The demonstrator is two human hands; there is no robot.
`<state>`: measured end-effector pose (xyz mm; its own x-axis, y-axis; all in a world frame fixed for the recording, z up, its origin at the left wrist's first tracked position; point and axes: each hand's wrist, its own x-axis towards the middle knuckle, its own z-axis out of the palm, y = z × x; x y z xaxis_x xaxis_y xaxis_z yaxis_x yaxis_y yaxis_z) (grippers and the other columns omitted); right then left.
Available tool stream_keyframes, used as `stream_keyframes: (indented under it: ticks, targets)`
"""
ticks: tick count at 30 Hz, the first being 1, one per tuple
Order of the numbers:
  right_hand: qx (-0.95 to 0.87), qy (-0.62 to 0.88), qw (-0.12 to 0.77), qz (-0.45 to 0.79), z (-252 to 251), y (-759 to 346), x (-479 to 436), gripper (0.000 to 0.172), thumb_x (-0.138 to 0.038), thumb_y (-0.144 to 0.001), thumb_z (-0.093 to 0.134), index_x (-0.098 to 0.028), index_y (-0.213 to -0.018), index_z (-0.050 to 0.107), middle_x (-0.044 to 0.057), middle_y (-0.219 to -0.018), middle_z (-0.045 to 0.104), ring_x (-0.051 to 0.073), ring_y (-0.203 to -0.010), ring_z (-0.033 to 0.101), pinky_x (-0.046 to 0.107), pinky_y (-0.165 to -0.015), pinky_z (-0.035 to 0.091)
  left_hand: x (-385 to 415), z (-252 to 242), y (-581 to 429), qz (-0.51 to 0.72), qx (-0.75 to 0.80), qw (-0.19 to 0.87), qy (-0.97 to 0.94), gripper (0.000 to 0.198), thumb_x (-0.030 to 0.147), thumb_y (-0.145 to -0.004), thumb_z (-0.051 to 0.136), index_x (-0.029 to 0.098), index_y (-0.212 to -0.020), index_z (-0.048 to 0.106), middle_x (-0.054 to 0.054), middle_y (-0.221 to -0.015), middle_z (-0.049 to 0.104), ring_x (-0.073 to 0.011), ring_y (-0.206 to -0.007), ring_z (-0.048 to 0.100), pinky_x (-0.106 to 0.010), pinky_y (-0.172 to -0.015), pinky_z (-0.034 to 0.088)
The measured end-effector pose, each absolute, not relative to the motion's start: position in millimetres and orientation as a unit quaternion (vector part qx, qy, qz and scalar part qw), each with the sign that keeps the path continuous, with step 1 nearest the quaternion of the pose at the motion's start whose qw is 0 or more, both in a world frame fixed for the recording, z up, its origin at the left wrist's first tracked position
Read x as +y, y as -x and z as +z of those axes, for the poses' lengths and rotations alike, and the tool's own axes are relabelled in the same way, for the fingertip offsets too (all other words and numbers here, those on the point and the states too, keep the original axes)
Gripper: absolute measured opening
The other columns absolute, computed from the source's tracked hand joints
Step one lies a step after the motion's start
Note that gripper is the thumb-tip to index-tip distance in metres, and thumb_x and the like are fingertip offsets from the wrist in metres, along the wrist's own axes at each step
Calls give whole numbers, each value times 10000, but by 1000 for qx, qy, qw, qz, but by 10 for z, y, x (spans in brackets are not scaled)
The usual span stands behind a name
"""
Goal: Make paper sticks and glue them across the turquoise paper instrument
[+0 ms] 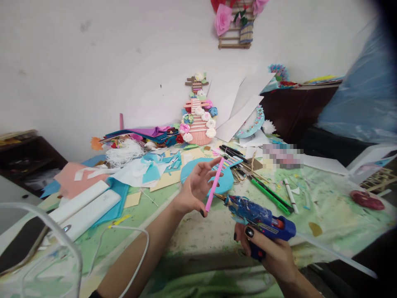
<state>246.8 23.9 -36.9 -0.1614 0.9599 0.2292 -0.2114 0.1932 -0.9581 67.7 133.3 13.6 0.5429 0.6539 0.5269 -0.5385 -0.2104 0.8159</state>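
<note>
Slim pink strip (214, 184), pinched endwise by left hand (196, 185), slants crosswise before blue glue gun (254, 213) gripped in right hand (274, 253).

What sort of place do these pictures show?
Probably a craft workspace: the right hand holds a glue gun, the left hand a pink strip, and a flower-covered, guitar-shaped piece stands by the wall.

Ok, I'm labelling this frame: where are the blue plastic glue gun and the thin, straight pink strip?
Blue plastic glue gun (259, 214), head view: side of its body.
Thin, straight pink strip (214, 185), head view: its middle.
</note>
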Motion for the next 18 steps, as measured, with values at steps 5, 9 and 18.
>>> stream_keyframes:
  ticks: [5,9,18]
  targets:
    - [-547,386,539,511,-312,-2467,202,428,-459,-788,590,-149,-493,571,48,-483,552,138,-495,523,264,-495,406,1342,129,-669,476,48,622,-619,913,433,-264,888,249,-1043,447,-131,-1465,253,-295,-1138,457,-366,-837,413]
    - [-506,424,544,517,-316,-2448,167,406,-464,-751,637,-150,-505,565,29,-479,536,121,-477,494,248,-471,381,1347,135,-662,471,52,621,-624,919,441,-260,885,246,-1043,445,-136,-1465,250,-289,-1130,462,-367,-842,414]
    - [-511,400,556,519,-393,-2463,243,425,-452,-776,610,-156,-480,538,26,-453,511,121,-442,479,255,-443,371,1339,150,-662,465,44,620,-631,907,462,-280,878,251,-1050,448,-125,-1457,256,-269,-1102,468,-366,-841,409]
